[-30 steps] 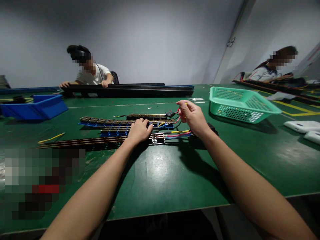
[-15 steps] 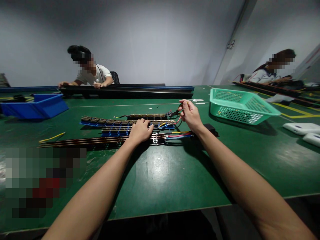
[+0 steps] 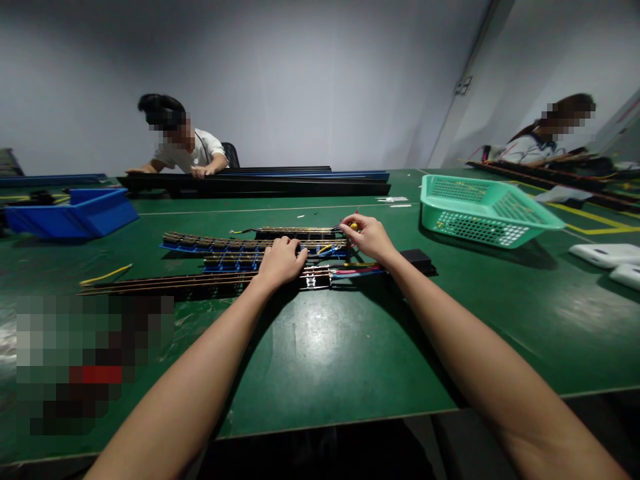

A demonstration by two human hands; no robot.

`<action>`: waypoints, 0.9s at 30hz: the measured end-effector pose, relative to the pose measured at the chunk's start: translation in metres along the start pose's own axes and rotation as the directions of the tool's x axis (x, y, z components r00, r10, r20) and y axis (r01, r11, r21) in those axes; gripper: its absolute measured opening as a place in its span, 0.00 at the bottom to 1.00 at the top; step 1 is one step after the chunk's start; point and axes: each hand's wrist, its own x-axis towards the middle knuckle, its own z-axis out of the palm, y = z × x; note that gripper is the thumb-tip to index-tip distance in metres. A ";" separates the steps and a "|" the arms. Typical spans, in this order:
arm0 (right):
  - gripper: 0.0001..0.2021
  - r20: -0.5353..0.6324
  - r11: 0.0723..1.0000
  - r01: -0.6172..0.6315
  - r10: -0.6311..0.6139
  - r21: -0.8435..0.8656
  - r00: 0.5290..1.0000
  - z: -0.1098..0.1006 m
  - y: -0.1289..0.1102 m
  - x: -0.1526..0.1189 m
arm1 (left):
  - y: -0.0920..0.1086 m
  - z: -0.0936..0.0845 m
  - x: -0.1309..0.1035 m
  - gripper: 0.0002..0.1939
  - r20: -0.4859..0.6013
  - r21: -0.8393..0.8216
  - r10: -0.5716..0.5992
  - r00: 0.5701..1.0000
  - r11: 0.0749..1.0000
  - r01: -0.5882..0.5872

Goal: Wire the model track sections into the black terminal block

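Observation:
Several long strips with brass-coloured rails lie side by side on the green table. My left hand, its fingers apart, rests flat across the blue-based strips and the front dark strip. At the right ends of the strips, my right hand pinches wires beside the back strip; its fingertips are closed. Red and blue wires run from the front strip to a black box under my right wrist.
A blue bin stands left, a green basket right. Long black profiles lie across the back, where a person rests hands on them. Another person sits back right. White objects lie at the right.
My right hand has moved left and down, bringing the wires to the right end of the back strip. My left hand has stayed in place.

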 end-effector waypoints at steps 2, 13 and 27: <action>0.06 0.088 0.998 0.026 -0.022 -0.053 0.996 0.002 -0.006 -0.007 | 0.000 0.000 0.000 0.22 0.001 -0.003 -0.004 1.000 1.000 0.004; 0.24 -0.304 0.962 -0.049 0.134 0.270 0.943 0.006 -0.004 -0.008 | 0.000 0.000 0.000 0.22 0.000 -0.007 -0.002 1.000 1.000 0.002; 0.26 -0.129 0.946 0.249 -0.225 0.206 0.966 -0.013 -0.096 -0.091 | 0.000 0.002 -0.001 0.23 -0.019 -0.006 0.009 1.000 1.000 -0.009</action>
